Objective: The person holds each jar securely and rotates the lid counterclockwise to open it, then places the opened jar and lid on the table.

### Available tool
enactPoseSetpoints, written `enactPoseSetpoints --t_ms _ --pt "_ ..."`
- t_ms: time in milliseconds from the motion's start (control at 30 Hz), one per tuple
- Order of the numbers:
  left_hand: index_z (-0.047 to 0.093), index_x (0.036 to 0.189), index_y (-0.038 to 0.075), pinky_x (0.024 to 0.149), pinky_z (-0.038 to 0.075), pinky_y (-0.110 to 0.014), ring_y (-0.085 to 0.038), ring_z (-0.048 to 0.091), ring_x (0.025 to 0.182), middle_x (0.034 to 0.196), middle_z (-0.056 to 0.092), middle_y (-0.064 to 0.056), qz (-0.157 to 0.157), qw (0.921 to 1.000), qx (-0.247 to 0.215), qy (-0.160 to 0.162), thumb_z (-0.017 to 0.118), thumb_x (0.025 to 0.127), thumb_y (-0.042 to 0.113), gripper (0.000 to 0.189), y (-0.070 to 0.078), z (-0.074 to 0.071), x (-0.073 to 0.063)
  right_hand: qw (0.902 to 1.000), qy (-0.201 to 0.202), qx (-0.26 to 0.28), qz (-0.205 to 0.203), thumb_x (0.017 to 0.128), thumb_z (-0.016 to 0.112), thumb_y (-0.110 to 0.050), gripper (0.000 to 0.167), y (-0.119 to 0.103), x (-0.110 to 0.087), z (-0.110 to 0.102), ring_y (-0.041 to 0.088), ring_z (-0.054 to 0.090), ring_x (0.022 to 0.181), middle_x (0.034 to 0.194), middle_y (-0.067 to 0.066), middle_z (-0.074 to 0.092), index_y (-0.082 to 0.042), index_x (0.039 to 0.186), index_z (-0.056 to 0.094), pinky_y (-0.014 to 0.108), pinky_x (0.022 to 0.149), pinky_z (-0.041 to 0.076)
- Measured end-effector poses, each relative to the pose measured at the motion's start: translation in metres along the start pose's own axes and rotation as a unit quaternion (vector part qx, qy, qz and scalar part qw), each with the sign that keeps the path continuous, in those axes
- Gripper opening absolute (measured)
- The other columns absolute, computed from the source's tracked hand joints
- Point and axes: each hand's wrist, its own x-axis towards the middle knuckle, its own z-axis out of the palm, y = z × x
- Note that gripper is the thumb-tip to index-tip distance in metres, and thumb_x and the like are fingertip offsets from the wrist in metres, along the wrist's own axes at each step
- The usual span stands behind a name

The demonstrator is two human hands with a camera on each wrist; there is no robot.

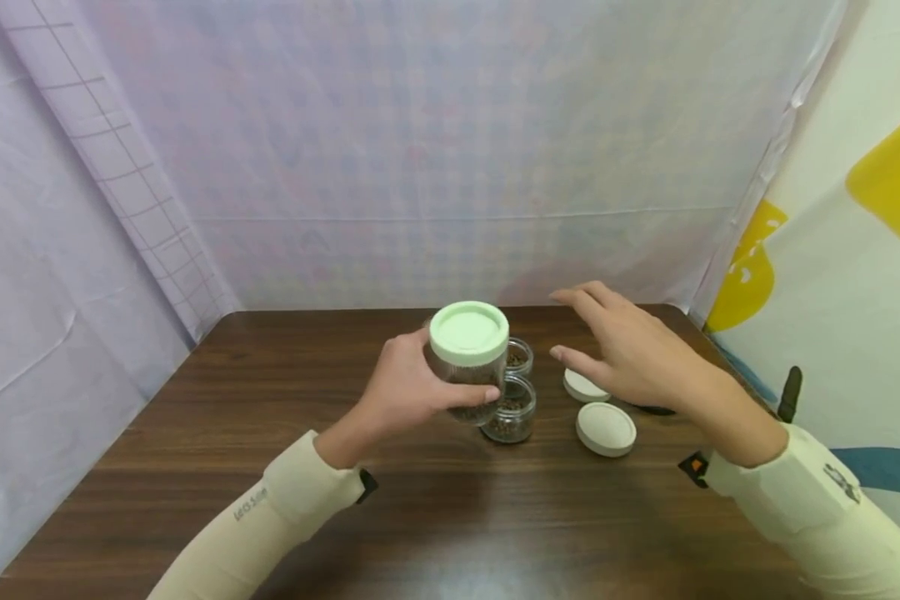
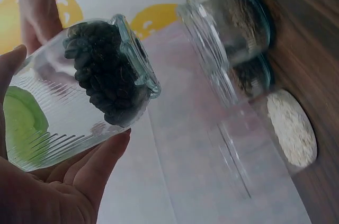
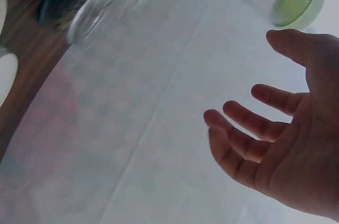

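In my left hand [image 1: 408, 379] I grip a clear ribbed jar [image 2: 69, 102] with a light green lid [image 1: 469, 332], held up over the table. Dark beans or nuts [image 2: 106, 73] fill its lower part, and the thumb wraps across its front. My right hand [image 1: 630, 350] is raised with fingers spread and holds nothing; it hovers to the right of the jar, above two pale lids. In the right wrist view the green lid [image 3: 299, 2] appears just beyond the right thumb.
Behind the held jar stand two open glass jars, a nearer one [image 1: 512, 417] and a farther one [image 1: 520, 357], with brown contents. To their right a white lid [image 1: 585, 386] and another pale lid [image 1: 606, 429] lie on the wooden table [image 1: 217, 450]. A hanging cloth [image 1: 420, 167] borders the back.
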Motion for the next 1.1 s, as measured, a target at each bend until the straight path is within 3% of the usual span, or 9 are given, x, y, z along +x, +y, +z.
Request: enactPoseSetpoints --t_ms 167,367,500,633,833,1100 --pt "0.064 0.124 0.036 0.088 0.055 -0.036 -0.001 0.065 0.102 0.109 0.070 0.018 0.019 0.9995 0.004 -0.026 0.091 0.063 0.058 0.069 0.004 0.012 -0.004 0.9996 0.007 0.013 -0.023 0.100 0.060 -0.046 0.059 -0.021 -0.004 -0.008 0.020 0.065 0.097 0.141 0.003 0.051 -0.020 0.150 0.043 0.044 0.082 0.055" --pt "0.064 0.124 0.033 0.084 0.055 -0.034 -0.001 0.066 0.097 0.107 0.070 0.018 0.015 0.9984 -0.007 -0.054 0.092 0.065 0.056 0.069 0.006 0.021 -0.010 0.9991 -0.002 0.012 -0.042 0.102 0.053 -0.053 0.057 -0.041 -0.004 -0.016 0.003 0.056 0.071 0.135 -0.003 0.051 -0.024 0.149 0.043 0.035 0.075 0.053" --pt "0.065 0.121 0.030 0.083 0.055 -0.031 -0.001 0.065 0.095 0.104 0.070 0.018 0.025 0.9979 -0.003 -0.060 0.093 0.063 0.054 0.068 0.008 0.027 -0.013 0.9975 -0.008 0.002 -0.070 0.100 0.055 -0.054 0.059 -0.051 -0.001 -0.019 0.003 0.052 0.069 0.129 -0.003 0.052 -0.021 0.147 0.045 0.032 0.069 0.050" --pt "0.066 0.114 0.031 0.084 0.054 -0.029 -0.001 0.066 0.095 0.101 0.070 0.020 0.035 0.9962 -0.012 -0.079 0.093 0.064 0.053 0.061 0.011 0.032 -0.013 0.9971 -0.025 -0.026 -0.067 0.095 0.054 -0.066 0.066 -0.063 0.002 -0.018 0.005 0.055 0.074 0.120 -0.005 0.054 -0.025 0.146 0.048 0.029 0.060 0.047" --pt "0.067 0.102 0.029 0.068 0.056 -0.028 -0.004 0.067 0.076 0.088 0.072 0.017 0.014 0.9932 -0.015 -0.114 0.092 0.066 0.052 0.050 0.015 0.036 -0.016 0.9962 -0.053 -0.055 -0.041 0.088 0.051 -0.078 0.072 -0.077 0.006 -0.014 0.009 0.051 0.061 0.105 -0.004 0.051 -0.028 0.140 0.052 0.026 0.050 0.040" --pt "0.067 0.101 0.028 0.069 0.055 -0.025 -0.001 0.066 0.079 0.088 0.070 0.019 0.012 0.9936 0.036 -0.106 0.092 0.062 0.057 0.054 0.019 0.036 -0.016 0.9951 -0.057 -0.070 -0.042 0.090 0.055 -0.072 0.060 -0.079 0.006 -0.011 0.011 0.048 0.054 0.102 -0.002 0.051 -0.027 0.130 0.058 0.026 0.049 0.040"
